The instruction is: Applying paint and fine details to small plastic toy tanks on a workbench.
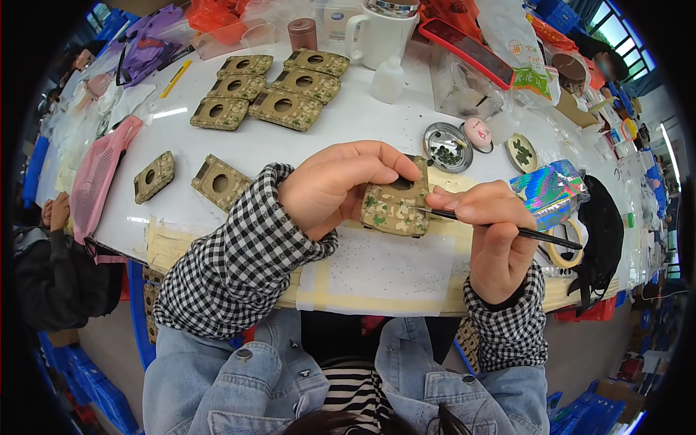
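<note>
My left hand grips a camouflage-painted model tank hull with a round hole in its top, holding it above the white sheet. Fingers of my right hand are closed round slim black tweezers, whose pointed tip meets the hull's painted top. Whether a tiny part sits at the tip is too small to tell. Left of my hands lie two similar hulls, one small-looking hull and another hull partly behind my left sleeve. Several more stand in rows, such as this front hull.
Beyond my right hand are a round metal dish of small dark green pieces, a second dish, a shiny holographic pouch and a tape roll. A white mug, a small bottle and a red-cased phone stand farther back.
</note>
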`<control>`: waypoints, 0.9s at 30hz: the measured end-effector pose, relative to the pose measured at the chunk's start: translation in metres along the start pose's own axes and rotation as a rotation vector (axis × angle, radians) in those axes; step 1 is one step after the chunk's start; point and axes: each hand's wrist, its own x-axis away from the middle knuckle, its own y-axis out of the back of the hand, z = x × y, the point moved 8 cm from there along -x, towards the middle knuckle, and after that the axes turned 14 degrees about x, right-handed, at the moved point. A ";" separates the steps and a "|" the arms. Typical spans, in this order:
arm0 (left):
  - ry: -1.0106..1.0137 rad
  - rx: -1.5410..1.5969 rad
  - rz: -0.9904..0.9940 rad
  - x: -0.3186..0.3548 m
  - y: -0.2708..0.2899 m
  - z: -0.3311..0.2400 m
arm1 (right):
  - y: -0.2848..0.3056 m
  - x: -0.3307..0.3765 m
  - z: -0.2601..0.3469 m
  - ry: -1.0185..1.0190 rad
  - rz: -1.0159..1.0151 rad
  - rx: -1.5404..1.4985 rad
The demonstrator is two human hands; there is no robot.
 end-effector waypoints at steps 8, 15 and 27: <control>0.004 -0.013 0.003 -0.001 0.001 0.000 | 0.000 0.000 -0.001 -0.016 0.006 0.007; -0.002 -0.024 -0.003 -0.001 0.001 0.000 | 0.000 0.000 -0.001 -0.023 0.015 0.017; -0.006 -0.025 -0.025 -0.001 0.002 0.001 | -0.001 0.000 -0.001 -0.043 0.019 0.030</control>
